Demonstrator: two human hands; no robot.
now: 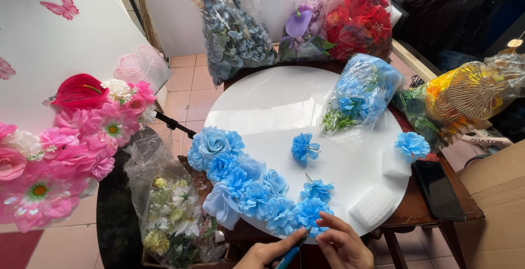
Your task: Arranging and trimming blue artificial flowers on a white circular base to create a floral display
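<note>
A round white board [284, 102] lies on a wooden table [421, 209]. Blue artificial flowers [240, 184] form an arc along its lower left rim. My left hand [268, 253] grips a blue-handled tool [290, 255] whose tip points at the last flower of the arc [310, 213]. My right hand [344, 243] rests beside it, its fingers touching that same flower at the board's near edge. Two loose blue flowers [304, 147] [317, 189] lie on the board, and a third [412, 145] sits at the right rim.
A clear bag of blue flowers [361, 91] lies on the board's upper right. Two white foam blocks [374, 204] and a dark phone [439, 188] sit at the right. Bags of flowers ring the table: grey-blue [232, 28], red [361, 20], cream [169, 214]. A pink flower panel [65, 148] stands left.
</note>
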